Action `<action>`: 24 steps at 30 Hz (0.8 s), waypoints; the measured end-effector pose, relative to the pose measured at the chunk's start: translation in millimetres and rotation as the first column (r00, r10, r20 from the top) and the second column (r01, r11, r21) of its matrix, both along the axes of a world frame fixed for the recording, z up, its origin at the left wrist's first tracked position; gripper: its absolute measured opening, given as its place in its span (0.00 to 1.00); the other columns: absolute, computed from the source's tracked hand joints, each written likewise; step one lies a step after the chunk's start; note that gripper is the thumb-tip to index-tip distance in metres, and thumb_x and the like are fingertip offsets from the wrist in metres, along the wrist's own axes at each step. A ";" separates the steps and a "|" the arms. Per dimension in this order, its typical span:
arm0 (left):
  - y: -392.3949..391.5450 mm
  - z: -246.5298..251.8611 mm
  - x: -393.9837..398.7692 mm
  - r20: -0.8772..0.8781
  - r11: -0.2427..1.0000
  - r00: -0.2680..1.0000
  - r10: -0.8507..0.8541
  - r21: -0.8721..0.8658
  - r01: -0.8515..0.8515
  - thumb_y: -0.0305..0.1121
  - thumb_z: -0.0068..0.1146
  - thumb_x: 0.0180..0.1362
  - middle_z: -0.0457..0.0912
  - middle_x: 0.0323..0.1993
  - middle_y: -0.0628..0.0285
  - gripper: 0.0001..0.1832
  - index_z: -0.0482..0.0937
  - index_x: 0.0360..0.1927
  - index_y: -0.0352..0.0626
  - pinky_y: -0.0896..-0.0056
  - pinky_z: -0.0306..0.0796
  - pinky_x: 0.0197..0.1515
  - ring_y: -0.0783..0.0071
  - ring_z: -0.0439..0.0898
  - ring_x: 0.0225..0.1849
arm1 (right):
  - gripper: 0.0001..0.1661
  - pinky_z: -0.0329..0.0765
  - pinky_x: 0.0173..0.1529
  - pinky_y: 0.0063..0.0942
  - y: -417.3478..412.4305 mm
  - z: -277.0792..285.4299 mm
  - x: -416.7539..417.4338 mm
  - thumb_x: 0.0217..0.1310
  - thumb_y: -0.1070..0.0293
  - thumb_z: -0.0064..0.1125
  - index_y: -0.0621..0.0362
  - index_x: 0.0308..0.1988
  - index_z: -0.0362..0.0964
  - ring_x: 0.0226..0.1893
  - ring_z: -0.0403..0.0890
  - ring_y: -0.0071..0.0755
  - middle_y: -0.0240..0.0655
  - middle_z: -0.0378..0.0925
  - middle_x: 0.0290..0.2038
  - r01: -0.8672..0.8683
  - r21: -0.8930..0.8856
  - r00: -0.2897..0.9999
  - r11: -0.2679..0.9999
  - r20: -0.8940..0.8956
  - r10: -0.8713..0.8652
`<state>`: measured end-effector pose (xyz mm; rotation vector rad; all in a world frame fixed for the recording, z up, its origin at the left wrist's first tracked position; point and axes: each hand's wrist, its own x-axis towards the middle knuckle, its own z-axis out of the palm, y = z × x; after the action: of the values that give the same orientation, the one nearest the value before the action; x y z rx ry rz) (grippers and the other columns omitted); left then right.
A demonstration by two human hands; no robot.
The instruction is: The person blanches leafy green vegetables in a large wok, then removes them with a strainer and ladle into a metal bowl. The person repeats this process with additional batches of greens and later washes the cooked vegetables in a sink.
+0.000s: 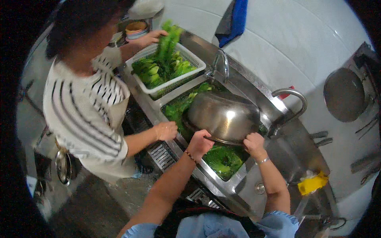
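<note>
A large stainless steel basin (220,116) is tilted over the sink, its rounded outside facing up. My left hand (201,145) grips its rim on the near left, and my right hand (255,145) holds the rim on the near right. Below it, leafy green vegetables (224,159) lie in water in the steel sink compartment (235,187). More greens (181,108) show past the basin's far left side. The inside of the basin is turned away, so I cannot tell whether anything is in it.
On my left a co-worker (86,113) holds greens (169,44) over a white plastic basket (175,81) of leafy vegetables. Two curved faucets, one chrome (226,67) and one steel (297,95), rise behind the sink. A yellow item (312,184) lies at right. A blue cloth (235,22) hangs on the wall.
</note>
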<state>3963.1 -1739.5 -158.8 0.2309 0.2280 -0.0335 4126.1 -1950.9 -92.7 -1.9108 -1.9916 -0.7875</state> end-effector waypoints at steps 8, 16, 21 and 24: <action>-139.8 103.1 -97.5 0.031 0.975 0.977 0.212 -0.074 -0.210 0.26 0.50 0.46 0.72 0.22 0.60 0.03 0.72 0.25 0.37 0.72 0.68 0.28 0.72 0.73 0.24 | 0.10 0.54 0.17 0.28 -112.3 42.6 -83.6 0.26 0.70 0.50 0.51 0.16 0.56 0.14 0.60 0.32 0.30 0.53 0.14 -0.066 0.235 0.987 0.970 0.160 0.028; -245.9 125.2 -197.2 0.216 0.988 0.972 0.097 -0.138 -0.068 0.32 0.46 0.55 0.78 0.36 0.51 0.12 0.73 0.36 0.31 0.62 0.67 0.49 0.62 0.75 0.42 | 0.12 0.53 0.19 0.37 -247.8 98.9 -162.2 0.31 0.74 0.52 0.54 0.14 0.54 0.15 0.56 0.42 0.36 0.52 0.14 0.101 0.146 0.984 0.984 0.133 -0.121; -234.0 197.2 -352.7 0.183 0.954 0.982 -0.051 0.299 -0.006 0.41 0.42 0.60 0.71 0.51 0.53 0.23 0.68 0.52 0.33 0.69 0.60 0.58 0.66 0.69 0.54 | 0.14 0.52 0.19 0.37 -206.2 167.5 -251.4 0.25 0.71 0.55 0.55 0.14 0.55 0.15 0.56 0.42 0.36 0.53 0.14 -0.218 0.104 0.961 0.970 -0.151 0.232; -227.5 196.4 -452.3 0.249 0.917 0.961 0.121 0.342 -0.204 0.40 0.43 0.60 0.76 0.43 0.48 0.21 0.69 0.48 0.30 0.66 0.61 0.56 0.61 0.73 0.49 | 0.14 0.55 0.19 0.34 -136.9 175.6 -320.9 0.27 0.65 0.56 0.57 0.14 0.58 0.14 0.59 0.41 0.35 0.56 0.14 -0.478 0.022 0.844 0.878 -0.265 0.466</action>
<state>3510.8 -1967.0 37.6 0.5839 0.0257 0.2039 3805.2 -2087.8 82.9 -1.3540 -2.1813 -0.3365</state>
